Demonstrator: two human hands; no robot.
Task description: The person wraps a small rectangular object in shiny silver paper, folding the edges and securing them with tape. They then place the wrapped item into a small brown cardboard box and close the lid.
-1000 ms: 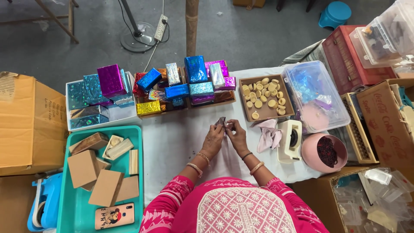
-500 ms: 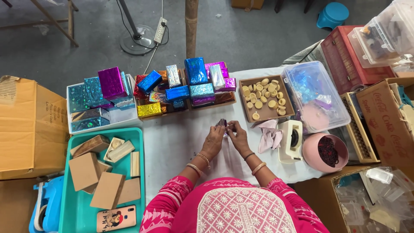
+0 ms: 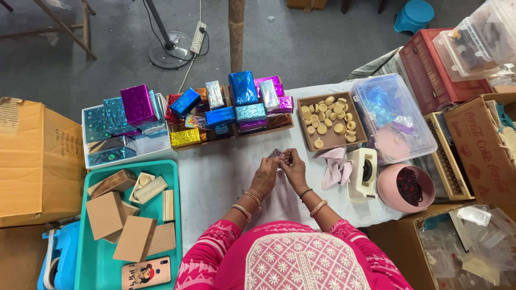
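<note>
Over the white-covered table my left hand and my right hand meet around a small shiny foil-wrapped piece. Both hands pinch it between the fingertips, and most of it is hidden by my fingers. Just beyond stand trays of shiny wrapped boxes in blue, purple, gold and red. To the right a brown tray holds several round tan discs.
A teal bin at left holds wooden blocks and a phone. A white tape dispenser, a pink cloth, a pink bowl and a clear lidded tub stand at right. Cardboard boxes flank both sides.
My hands have stayed in place, with the fingers shifting slightly around the foil piece, which now sits lower between them. The view has drifted a little.
</note>
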